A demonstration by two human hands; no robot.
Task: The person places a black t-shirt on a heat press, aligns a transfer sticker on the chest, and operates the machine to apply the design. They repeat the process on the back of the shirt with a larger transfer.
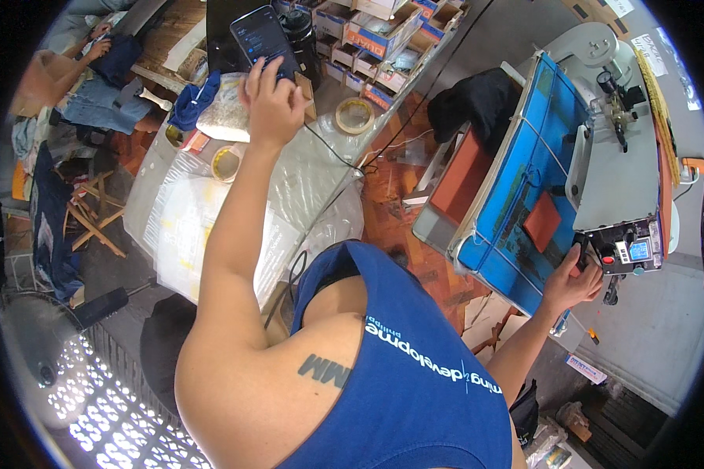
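Observation:
My left hand [272, 98] is at the top centre, fingers apart and slightly bent, touching the screen of a dark phone [255, 37] at the table's far end. My right hand [572, 275] is closed on a small black object [579, 246] beside a control box [633, 248] with a red button and small blue display. The box is part of a grey bench machine [618, 187]. Left of it is a blue plastic tray surface [493, 234] with a red-brown pad [541, 223] and cords. Tape rolls [353, 116] and translucent sheets [188, 234] lie on the left table.
Small boxes [375, 35] are stacked at the top. A black cloth [469, 102] hangs over an orange bin [457, 176]. Another person's hands [98, 43] show at upper left, near a folding wooden stand [94, 211]. A fan [43, 367] stands at lower left. Cables cross the parquet floor [391, 227].

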